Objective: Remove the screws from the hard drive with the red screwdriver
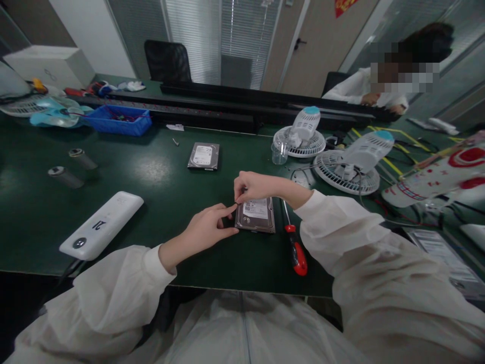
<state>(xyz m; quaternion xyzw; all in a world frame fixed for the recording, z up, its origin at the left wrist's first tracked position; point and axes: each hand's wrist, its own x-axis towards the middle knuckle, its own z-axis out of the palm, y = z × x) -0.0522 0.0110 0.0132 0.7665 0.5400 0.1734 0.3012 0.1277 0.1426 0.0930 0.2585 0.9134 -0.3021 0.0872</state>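
Observation:
A silver hard drive (261, 215) with a white label lies on the green table in front of me. My left hand (206, 225) grips its left end, the index fingertip at the far left corner and the thumb by the near one. Over that far left corner, my right hand (253, 186) is closed in a pinch, fingertips pointing down. Whatever is between those fingers is too small or hidden to make out. A red and black screwdriver (295, 250) rests just right of the drive, its shaft pointing away from me.
Another hard drive (203, 155) lies farther back. To the left are a white power bank (102, 225), two metal cylinders (66, 177) and a blue bin (120, 121). White fans (346, 172), a clear cup (279, 153) and cables are at right. Another person (364, 86) sits across.

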